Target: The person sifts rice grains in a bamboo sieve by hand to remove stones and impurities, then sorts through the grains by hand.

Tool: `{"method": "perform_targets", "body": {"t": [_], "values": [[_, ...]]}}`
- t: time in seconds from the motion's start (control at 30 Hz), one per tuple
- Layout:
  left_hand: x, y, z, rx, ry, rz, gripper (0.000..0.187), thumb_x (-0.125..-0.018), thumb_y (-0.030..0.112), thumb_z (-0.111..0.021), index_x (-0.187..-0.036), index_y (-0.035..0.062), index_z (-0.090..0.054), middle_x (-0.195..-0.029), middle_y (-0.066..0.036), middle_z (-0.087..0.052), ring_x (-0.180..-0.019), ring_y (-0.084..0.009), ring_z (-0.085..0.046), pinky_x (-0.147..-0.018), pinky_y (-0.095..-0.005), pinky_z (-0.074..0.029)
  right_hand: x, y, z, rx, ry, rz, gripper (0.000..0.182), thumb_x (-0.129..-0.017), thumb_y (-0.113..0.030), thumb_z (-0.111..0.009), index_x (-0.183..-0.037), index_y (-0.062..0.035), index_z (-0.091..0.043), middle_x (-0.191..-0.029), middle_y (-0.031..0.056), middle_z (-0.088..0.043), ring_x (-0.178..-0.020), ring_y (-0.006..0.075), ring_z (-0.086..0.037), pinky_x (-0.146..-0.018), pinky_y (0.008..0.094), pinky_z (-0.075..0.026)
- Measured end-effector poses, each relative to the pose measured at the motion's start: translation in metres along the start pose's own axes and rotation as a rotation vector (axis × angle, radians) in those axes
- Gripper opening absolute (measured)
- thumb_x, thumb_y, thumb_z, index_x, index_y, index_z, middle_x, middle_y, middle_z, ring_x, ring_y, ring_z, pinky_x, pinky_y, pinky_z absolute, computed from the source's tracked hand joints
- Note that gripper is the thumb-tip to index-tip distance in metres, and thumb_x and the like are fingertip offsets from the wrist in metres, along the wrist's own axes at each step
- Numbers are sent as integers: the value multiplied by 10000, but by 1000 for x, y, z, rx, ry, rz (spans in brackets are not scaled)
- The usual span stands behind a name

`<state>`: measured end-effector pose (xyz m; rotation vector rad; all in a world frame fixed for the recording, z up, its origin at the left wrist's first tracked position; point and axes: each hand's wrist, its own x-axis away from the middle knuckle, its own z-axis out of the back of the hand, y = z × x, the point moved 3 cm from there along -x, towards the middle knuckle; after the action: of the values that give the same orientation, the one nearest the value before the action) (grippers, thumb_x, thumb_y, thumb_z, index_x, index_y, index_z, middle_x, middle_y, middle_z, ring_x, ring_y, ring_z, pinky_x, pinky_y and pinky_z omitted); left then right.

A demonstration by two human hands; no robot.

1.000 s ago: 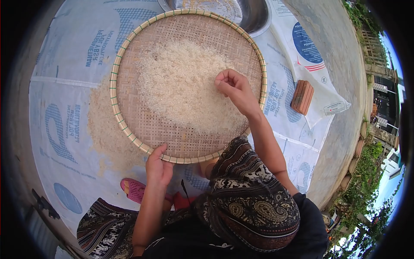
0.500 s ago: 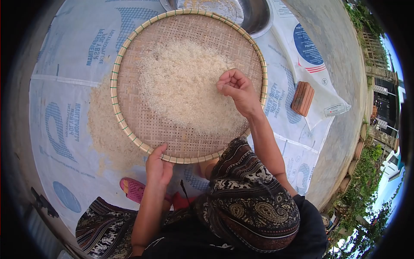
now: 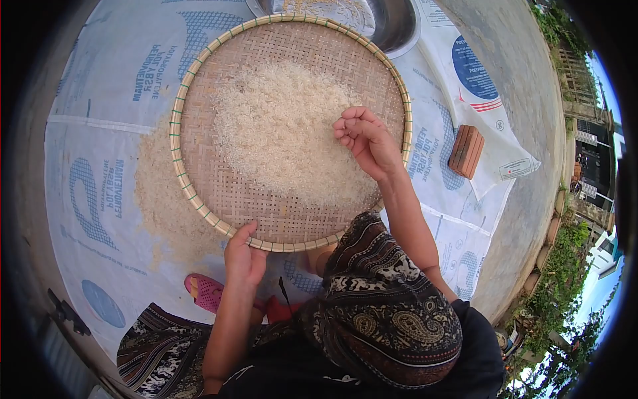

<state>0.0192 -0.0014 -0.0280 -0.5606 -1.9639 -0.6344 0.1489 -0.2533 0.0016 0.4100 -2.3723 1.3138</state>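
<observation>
A round woven bamboo tray (image 3: 177,136) lies on a printed white tarp (image 3: 100,139) and holds a spread of pale rice (image 3: 279,126). My left hand (image 3: 243,257) grips the tray's near rim, thumb on top. My right hand (image 3: 365,141) hovers over the right side of the rice with its fingers curled and pinched together, palm partly turned up. Whether any grains sit between the fingertips is too small to tell.
A heap of rice or husk (image 3: 159,199) lies on the tarp left of the tray. A metal bowl (image 3: 393,25) stands beyond the tray's far rim. A red brick (image 3: 466,150) rests on the tarp at right. A pink sandal (image 3: 205,291) is near my knee. Bare concrete surrounds the tarp.
My right hand has rolled at the wrist, turning its curled fingers upward and drawing slightly right off the rice. My left hand and the tray have stayed put.
</observation>
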Motion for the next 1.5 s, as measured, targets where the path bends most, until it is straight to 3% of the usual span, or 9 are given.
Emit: {"method": "perform_targets", "body": {"t": [0.53,0.73,0.8,0.93,1.03,1.13,1.3,1.4,1.5], "values": [[-4,-1,5,-21,-13,-10,371,-815,65,-470,-1167,-33,-409,-1153,-157,-501,-1058,-283,-500,-919,-446,-403,-12,-25,-4,-107,59,-3,330,-919,-156,-352,-1074,120,-442,-1024,236,-541,-947,289,-567,-832,336,-491],[-5,-1,9,3,-29,11,390,-805,44,-477,-1182,-13,-399,-1139,-145,-504,-1043,-277,-509,-894,-450,-424,-90,-131,7,-83,88,333,373,-927,-173,-349,-1127,141,-377,-1107,300,-465,-996,348,-532,-870,369,-477],[-6,-2,9,29,-26,26,406,-796,23,-483,-1191,0,-392,-1125,-135,-508,-1023,-261,-523,-872,-432,-449,-111,-149,17,86,290,316,379,-927,-159,-323,-1173,130,-327,-1151,318,-421,-996,374,-525,-871,380,-476],[-6,-2,8,-7,-20,-8,400,-810,63,-471,-1191,-20,-386,-1171,-159,-485,-1079,-296,-482,-918,-474,-394,-126,-142,60,60,410,282,368,-900,-81,-346,-1204,120,-286,-1187,320,-379,-1007,394,-513,-858,379,-485],[-3,-1,8,-16,-17,20,396,-811,61,-468,-1189,-23,-387,-1168,-161,-485,-1079,-296,-482,-920,-474,-394,-105,-121,74,171,309,382,324,-859,-16,-417,-1153,108,-364,-1080,254,-488,-933,317,-568,-786,330,-517],[-5,-1,9,-17,-28,25,386,-812,58,-464,-1181,-29,-393,-1161,-164,-490,-1071,-294,-489,-920,-467,-399,-62,-94,51,363,269,411,150,-792,-36,-575,-925,31,-559,-786,65,-588,-647,113,-574,-585,218,-490],[-2,1,4,13,-33,44,422,-806,12,-461,-1218,9,-370,-1160,-135,-489,-1048,-258,-508,-898,-422,-432,-18,-35,21,815,99,275,91,-768,-59,-599,-842,-5,-595,-774,34,-588,-612,95,-537,-553,224,-445],[-2,1,3,12,-35,41,431,-805,10,-460,-1225,11,-363,-1162,-135,-488,-1054,-258,-504,-906,-421,-426,-1,-26,-2,1233,68,443,104,-735,-45,-591,-838,-34,-599,-719,71,-551,-622,147,-541,-574,265,-438],[-2,1,3,13,-42,31,435,-805,7,-460,-1228,13,-359,-1164,-134,-487,-1058,-259,-502,-907,-426,-425,0,-18,-4,1332,7,449,132,-754,-46,-597,-885,-53,-606,-744,50,-530,-625,114,-524,-579,244,-432]]}}
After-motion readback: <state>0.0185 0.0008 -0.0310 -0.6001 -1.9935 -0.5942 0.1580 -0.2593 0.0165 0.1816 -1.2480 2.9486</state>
